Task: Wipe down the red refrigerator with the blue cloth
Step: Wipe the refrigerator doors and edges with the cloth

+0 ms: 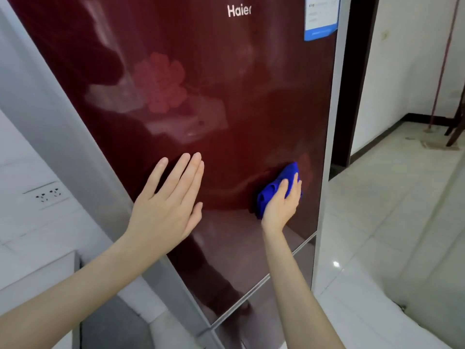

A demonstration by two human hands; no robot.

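Note:
The red refrigerator (pixel 214 96) fills the middle of the view, its glossy upper door bearing a flower pattern and a white logo. My left hand (pixel 168 200) lies flat against the door's lower left part, fingers straight. Low on the right side of the same door, my right hand (pixel 281 202) presses a bunched blue cloth (pixel 276 183) against the surface, fingers curled over it. The cloth sticks out above and to the left of the hand. The seam to the lower door runs just beneath both hands.
A blue-and-white label (pixel 320 17) is stuck at the door's top right. A white tiled wall with a socket (pixel 46 195) stands to the left. Pale floor tiles (pixel 390 210) spread to the right, with a doorway and a dark wooden leg (pixel 455 127) beyond.

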